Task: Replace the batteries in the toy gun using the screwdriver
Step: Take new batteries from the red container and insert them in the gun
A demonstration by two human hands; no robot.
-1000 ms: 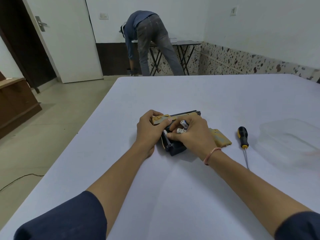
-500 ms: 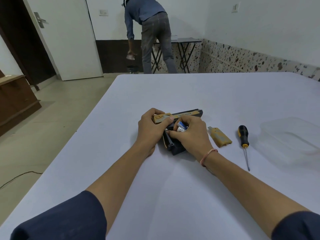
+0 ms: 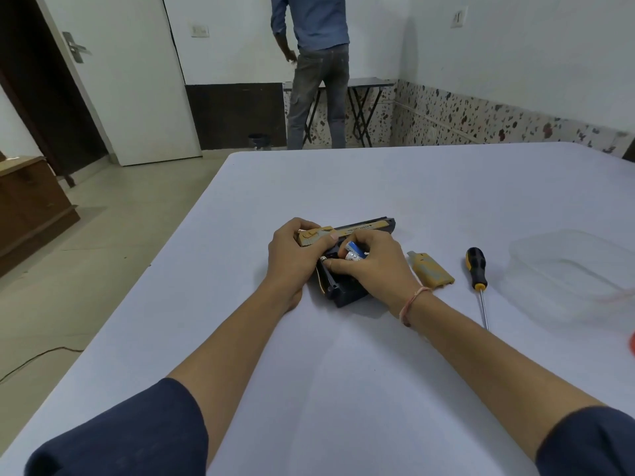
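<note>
The black and tan toy gun lies on its side on the white table. My left hand grips its rear end, thumb on the tan slide. Over the open grip, my right hand pinches a blue and white battery; a second battery end shows under my fingers. The tan battery cover lies just right of my right hand. Further right lies the screwdriver, black and yellow handle away from me, shaft pointing towards me.
A clear plastic container sits at the table's right side, with something red at the frame's right edge. A person stands with their back to me by a folding table against the far wall.
My right hand has shifted slightly left over the grip, uncovering the tan cover. The battery between its fingers has tilted up. The person at the back has straightened up from bending over.
</note>
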